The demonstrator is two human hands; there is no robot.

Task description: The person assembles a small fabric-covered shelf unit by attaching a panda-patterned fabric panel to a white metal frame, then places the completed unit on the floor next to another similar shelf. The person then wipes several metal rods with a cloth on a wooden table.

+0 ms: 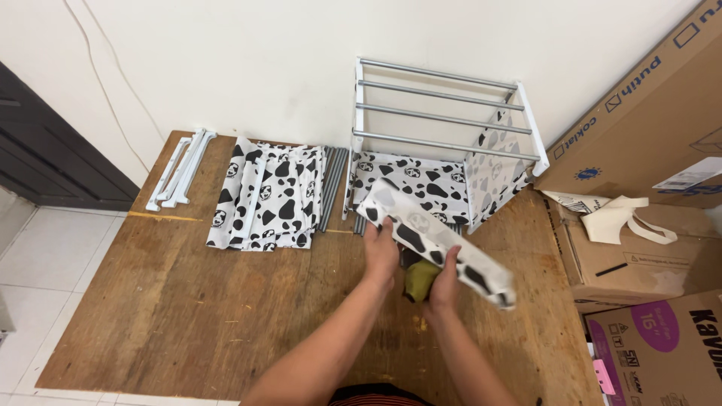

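Cow-print panel (436, 244) hides both palms

Bare wooden desk (173, 316) lies open across the lower left of the frame. At upper centre, the stack of cow-print panels (267, 199), the grey rods (332, 188) and the half-built rack (444, 143) block the back edge. White rails (179, 169) lie at upper left. Cardboard boxes (639, 256) wall off the right side.
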